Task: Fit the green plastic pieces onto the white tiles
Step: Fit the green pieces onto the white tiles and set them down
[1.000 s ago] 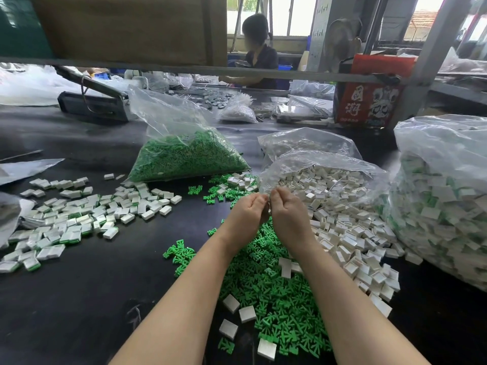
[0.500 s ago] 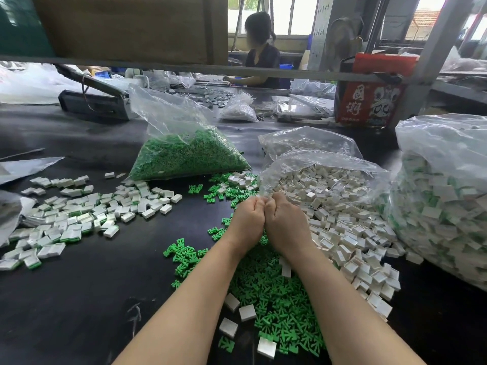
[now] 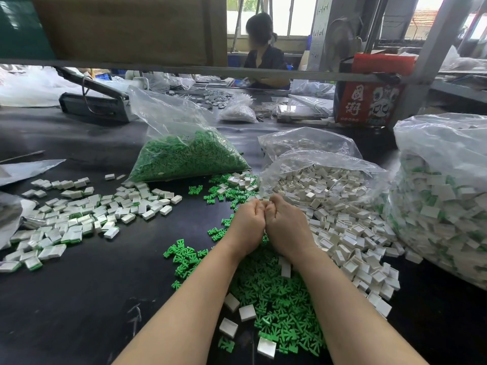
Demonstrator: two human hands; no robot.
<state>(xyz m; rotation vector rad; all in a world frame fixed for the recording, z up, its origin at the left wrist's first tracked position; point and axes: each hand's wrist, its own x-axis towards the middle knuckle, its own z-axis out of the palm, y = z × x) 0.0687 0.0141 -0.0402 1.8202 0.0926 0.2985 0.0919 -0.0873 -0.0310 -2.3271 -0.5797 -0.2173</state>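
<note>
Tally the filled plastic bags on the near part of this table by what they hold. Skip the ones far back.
Bag of green pieces: 1
Open bag of white tiles: 1
Big bag of white tiles mixed with green: 1
Clear bag behind the open one, contents hard to tell: 1
Total: 4

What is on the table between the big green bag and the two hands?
In the head view, loose green pieces mixed with a few white tiles lie between the bag of green pieces and the hands.
</note>
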